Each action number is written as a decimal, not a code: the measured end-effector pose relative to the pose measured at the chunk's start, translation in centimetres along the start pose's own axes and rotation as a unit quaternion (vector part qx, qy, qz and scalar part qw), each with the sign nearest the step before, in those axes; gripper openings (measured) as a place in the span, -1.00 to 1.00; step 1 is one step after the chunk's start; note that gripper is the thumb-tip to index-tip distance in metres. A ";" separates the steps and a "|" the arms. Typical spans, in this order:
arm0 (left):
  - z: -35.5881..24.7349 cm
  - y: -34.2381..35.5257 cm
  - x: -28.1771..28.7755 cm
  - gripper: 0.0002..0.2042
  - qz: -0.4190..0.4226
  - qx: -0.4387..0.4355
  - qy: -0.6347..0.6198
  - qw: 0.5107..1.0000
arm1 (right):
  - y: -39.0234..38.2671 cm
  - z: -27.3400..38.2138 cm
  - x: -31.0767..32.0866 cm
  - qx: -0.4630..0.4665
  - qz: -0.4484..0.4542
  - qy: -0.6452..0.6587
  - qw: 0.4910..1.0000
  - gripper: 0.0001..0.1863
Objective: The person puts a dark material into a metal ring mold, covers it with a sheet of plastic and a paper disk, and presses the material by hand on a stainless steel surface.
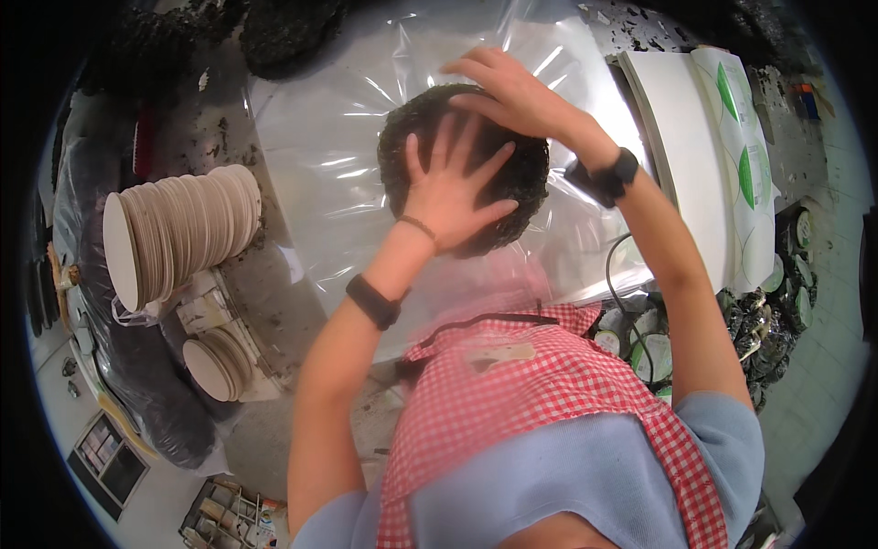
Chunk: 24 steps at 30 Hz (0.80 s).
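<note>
Dark disc (512, 176) on clear plastic (320, 183), mid-surface. Left hand (450, 197) flat over disc, grip spread wide, grasping nothing. Right hand (512, 96) above disc's far right edge, grip loosely open, fingers slightly bent; contact unclear. Left: large stack of pale rounds (183, 233), smaller stack (219, 361) nearer. Right: white packaging (686, 165).

Dark disc (529, 188): middle hidden under left hand (448, 197). Dark clump (288, 32) toward desk (240, 137) far edge: cut off by top of view.
</note>
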<state>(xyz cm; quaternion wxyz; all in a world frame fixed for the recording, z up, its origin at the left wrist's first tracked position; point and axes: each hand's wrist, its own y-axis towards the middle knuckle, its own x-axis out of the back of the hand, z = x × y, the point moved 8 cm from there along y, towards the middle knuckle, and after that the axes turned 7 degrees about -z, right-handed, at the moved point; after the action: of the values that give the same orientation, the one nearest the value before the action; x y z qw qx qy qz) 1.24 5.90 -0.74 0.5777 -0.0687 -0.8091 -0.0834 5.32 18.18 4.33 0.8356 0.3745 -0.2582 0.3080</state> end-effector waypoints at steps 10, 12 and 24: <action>0.6 0.0 -2.0 -0.34 0.092 0.017 -0.066 0.993 | 0.2 1.6 -2.6 0.085 0.149 0.076 0.982 -0.82; 0.6 -0.2 -2.0 -0.36 0.057 0.009 -0.049 0.997 | -1.4 0.6 -0.2 -0.030 0.045 0.087 0.995 -0.78; 0.8 -1.2 -2.2 -0.39 0.053 0.050 0.031 0.997 | -9.5 3.6 3.1 -0.086 -0.046 -0.099 0.990 -0.59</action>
<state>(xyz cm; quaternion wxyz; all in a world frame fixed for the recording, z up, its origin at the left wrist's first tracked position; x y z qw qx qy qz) 0.99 4.88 -3.17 0.6085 -0.0803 -0.7894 -0.0145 13.46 11.34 4.09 0.8481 0.3418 -0.3477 0.2074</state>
